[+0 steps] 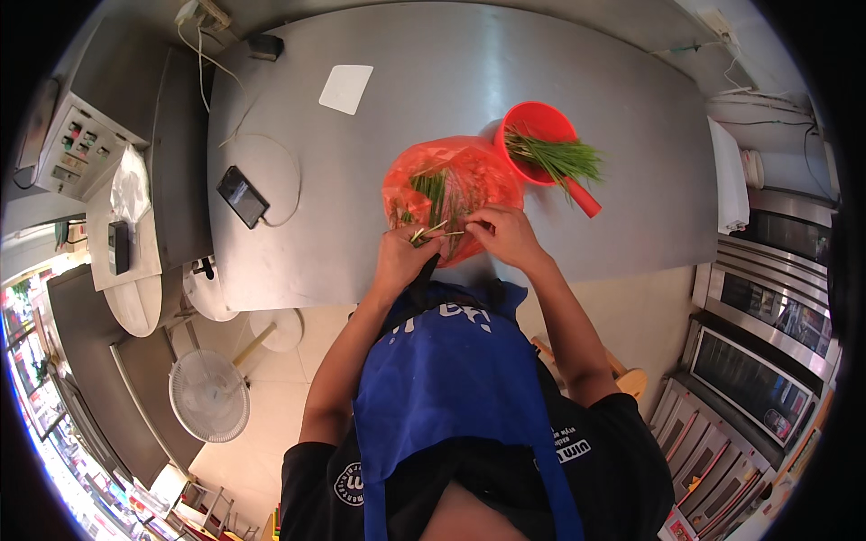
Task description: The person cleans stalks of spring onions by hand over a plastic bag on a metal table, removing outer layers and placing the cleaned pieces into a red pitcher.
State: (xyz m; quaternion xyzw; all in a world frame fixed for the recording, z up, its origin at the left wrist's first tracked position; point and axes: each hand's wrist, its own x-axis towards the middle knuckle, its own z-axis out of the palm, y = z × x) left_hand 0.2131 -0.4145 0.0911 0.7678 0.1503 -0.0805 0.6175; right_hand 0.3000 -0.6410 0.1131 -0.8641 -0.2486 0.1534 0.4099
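Several thin green stalks with pale ends (427,234) are gripped in my left hand (404,255), at the near edge of a red plastic bag (433,150). My right hand (504,233) pinches the tip of one stalk that stretches between both hands. More long green stalks (433,189), some looking like chives, lie on the bag. Touching the bag's far right side is a red plastic dipper (536,109) with its handle towards the lower right. A bunch of green stalks (565,157) rests in the dipper and overhangs its rim.
All this lies on a large steel table (419,88). A white plastic sheet or scraper (346,89) is at the far left, a phone (242,197) with a cable nearer. A fan (210,395) stands on the floor at left; ovens (751,385) are at right.
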